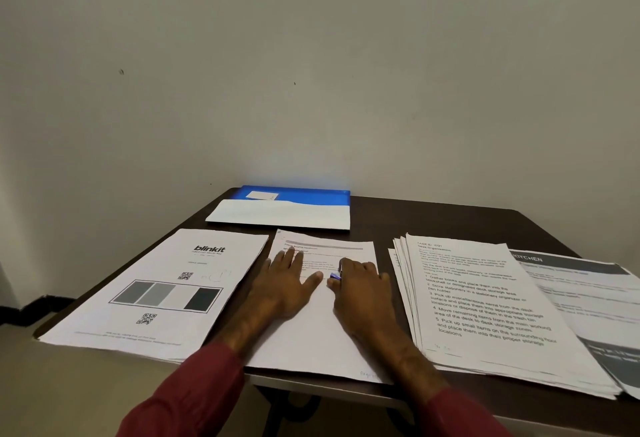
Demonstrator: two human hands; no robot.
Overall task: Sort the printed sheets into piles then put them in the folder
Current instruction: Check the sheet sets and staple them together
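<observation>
While hands rest on the printed middle pile [311, 332], a blue-white folder [311, 196] lies at twelve o'clock.
Left hand [287, 284] flat, fingers spread; right hand [360, 287] pinches a small blue thing [334, 276].

A dark brown rectangular table [433, 217] bears a blue plastic folder [311, 197] at its far edge. Nearer lie four white printed-paper piles: the blinkit pile [156, 298] left, the middle pile [311, 336], the numbered-list pile [485, 326] right, and the KITCHEN pile [588, 298] farthest right.
</observation>
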